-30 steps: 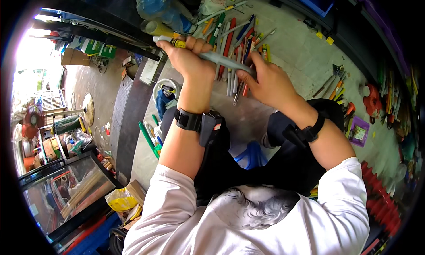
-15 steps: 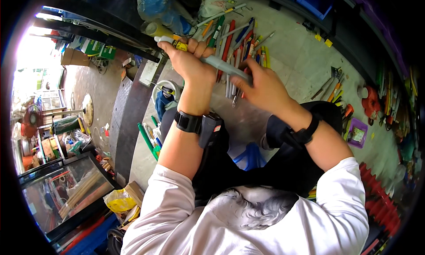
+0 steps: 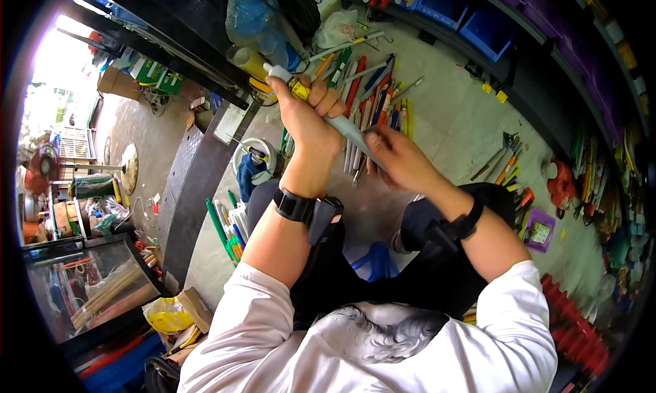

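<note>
Head view, looking down past my own arms: I've got one long grey tool (image 3: pixel 342 124) in both hands, some kind of pen-shaped thing with a yellow band near its upper end. It's held up off the floor (image 3: pixel 471 120), well above the pile below. Its long axis runs on a diagonal, upper-left to lower-right in the picture, with the pale tip poking out past my left fist.

My left hand (image 3: pixel 311 116) has its grip fully closed around the upper part, right over the yellow band, fingers wrapped tight. My right hand (image 3: pixel 400 162) is closed around the lower end, fingers curled over the shaft, so that end is hidden under it. The two hands sit near each other along the same shaft, left one higher and further out from me, right one lower and closer in. I'd say any twist or pull goes along that diagonal.

Counts: one tool in hand, two hands on it, and one black wrist strap on each arm.

Below, on the floor, there's a spread of similar long tools (image 3: pixel 372 92) lying side by side, red, green, blue, orange and grey, too many and too overlapped to count for sure. Further right is a smaller loose bunch of tools (image 3: pixel 506 164) and one small purple tray (image 3: pixel 540 230). Off to the left lies a bundle of green sticks (image 3: pixel 222 226).
</note>
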Action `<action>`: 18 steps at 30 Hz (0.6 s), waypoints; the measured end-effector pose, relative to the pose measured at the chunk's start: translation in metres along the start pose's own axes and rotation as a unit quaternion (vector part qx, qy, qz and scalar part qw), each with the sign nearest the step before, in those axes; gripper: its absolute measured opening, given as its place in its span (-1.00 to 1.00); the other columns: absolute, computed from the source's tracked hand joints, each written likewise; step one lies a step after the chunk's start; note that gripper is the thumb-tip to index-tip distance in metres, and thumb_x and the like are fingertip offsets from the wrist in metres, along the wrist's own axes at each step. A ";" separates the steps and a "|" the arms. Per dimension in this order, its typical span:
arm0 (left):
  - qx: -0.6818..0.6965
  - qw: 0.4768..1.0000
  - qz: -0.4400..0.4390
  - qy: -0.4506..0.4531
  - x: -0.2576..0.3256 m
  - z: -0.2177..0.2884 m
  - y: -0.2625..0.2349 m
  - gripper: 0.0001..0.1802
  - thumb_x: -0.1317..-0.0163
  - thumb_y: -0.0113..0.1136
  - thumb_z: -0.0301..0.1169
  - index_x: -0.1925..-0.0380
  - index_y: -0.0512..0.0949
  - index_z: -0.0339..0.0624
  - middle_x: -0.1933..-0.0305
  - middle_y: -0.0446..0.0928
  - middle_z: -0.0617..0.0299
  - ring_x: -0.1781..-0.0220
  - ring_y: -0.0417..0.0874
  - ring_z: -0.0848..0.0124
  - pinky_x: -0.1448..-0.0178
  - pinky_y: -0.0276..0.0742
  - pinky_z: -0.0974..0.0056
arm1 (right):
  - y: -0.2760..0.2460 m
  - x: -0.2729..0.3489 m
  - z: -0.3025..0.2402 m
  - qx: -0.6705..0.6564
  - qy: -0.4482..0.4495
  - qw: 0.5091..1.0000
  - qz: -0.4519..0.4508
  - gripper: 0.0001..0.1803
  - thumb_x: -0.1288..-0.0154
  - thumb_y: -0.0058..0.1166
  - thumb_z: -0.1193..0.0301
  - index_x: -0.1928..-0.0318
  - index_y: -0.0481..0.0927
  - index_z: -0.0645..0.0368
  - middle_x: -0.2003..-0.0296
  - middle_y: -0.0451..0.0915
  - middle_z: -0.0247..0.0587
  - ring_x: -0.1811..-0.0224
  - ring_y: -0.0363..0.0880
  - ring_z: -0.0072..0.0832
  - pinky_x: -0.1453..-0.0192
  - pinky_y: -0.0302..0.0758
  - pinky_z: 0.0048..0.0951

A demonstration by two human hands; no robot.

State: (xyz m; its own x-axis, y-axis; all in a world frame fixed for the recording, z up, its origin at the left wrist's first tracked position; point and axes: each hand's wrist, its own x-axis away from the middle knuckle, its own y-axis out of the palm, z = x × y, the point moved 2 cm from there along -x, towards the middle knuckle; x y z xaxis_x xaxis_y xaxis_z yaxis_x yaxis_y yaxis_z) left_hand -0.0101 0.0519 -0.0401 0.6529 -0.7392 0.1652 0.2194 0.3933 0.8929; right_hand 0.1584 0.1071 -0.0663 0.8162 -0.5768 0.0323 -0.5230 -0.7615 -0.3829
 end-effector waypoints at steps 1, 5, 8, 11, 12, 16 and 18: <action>-0.044 0.996 0.068 0.037 0.001 0.001 0.000 -0.41 -0.45 -0.18 0.30 0.40 0.37 0.02 0.62 0.11 0.45 0.63 0.05 0.59 0.53 -0.02 0.44 | 0.001 0.002 -0.006 0.095 -0.057 0.993 0.052 -0.60 -0.51 0.02 0.13 0.18 0.48 0.30 0.51 0.57 0.01 0.48 0.64 -0.10 0.43 0.53 -0.22; -0.005 0.990 0.125 0.059 -0.008 0.007 0.001 -0.42 -0.44 -0.18 0.30 0.41 0.35 0.05 0.65 0.08 0.47 0.65 0.00 0.60 0.53 -0.07 0.44 | 0.003 0.007 -0.022 0.234 -0.162 0.949 0.133 -0.65 -0.46 0.06 0.18 0.14 0.48 0.29 0.42 0.61 0.08 0.40 0.62 0.06 0.35 0.54 -0.10; 0.003 0.999 0.022 0.046 -0.005 0.009 0.004 -0.42 -0.44 -0.16 0.30 0.41 0.37 0.04 0.65 0.08 0.47 0.66 0.01 0.61 0.55 -0.07 0.45 | 0.004 0.001 -0.014 0.052 -0.007 0.999 -0.007 -0.64 -0.52 -0.01 0.18 0.15 0.51 0.29 0.54 0.55 -0.09 0.57 0.58 -0.18 0.51 0.47 -0.30; 0.050 0.996 -0.078 -0.013 -0.005 0.005 0.007 -0.41 -0.42 -0.14 0.31 0.41 0.39 0.02 0.65 0.09 0.48 0.66 0.02 0.62 0.58 -0.06 0.46 | 0.002 0.000 0.003 -0.431 0.218 0.862 -0.157 -0.59 -0.58 -0.10 0.14 0.17 0.56 0.26 0.61 0.46 -0.33 0.69 0.46 -0.50 0.62 0.31 -0.51; 0.053 0.992 -0.107 -0.033 -0.004 0.004 0.009 -0.40 -0.40 -0.12 0.32 0.41 0.40 0.01 0.65 0.08 0.49 0.66 0.02 0.62 0.59 -0.04 0.46 | 0.001 -0.002 0.004 -0.394 0.213 0.882 -0.146 -0.58 -0.58 -0.10 0.12 0.16 0.56 0.26 0.61 0.47 -0.32 0.68 0.46 -0.50 0.62 0.32 -0.50; 0.046 0.992 -0.109 -0.031 0.001 0.006 0.009 -0.41 -0.42 -0.16 0.32 0.39 0.38 0.04 0.65 0.06 0.48 0.65 0.00 0.61 0.56 -0.04 0.45 | 0.002 0.000 -0.012 -0.244 0.188 0.947 -0.091 -0.55 -0.57 -0.09 0.07 0.12 0.55 0.27 0.59 0.48 -0.30 0.67 0.47 -0.51 0.61 0.33 -0.50; -0.015 0.999 0.026 0.039 0.003 0.004 0.008 -0.42 -0.43 -0.18 0.31 0.39 0.36 0.05 0.64 0.05 0.48 0.65 0.00 0.61 0.54 -0.04 0.44 | 0.007 0.001 -0.017 0.028 0.005 0.999 0.026 -0.60 -0.51 0.02 0.13 0.08 0.54 0.29 0.55 0.54 -0.12 0.54 0.58 -0.30 0.50 0.44 -0.35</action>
State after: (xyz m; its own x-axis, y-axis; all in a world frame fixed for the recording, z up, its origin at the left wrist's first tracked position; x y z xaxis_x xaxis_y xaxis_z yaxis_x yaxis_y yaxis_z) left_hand -0.0090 0.0509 -0.0307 0.7180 -0.6731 0.1774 0.2048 0.4479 0.8703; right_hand 0.1510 0.0964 -0.0535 0.7858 -0.6182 0.0202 -0.5499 -0.7132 -0.4348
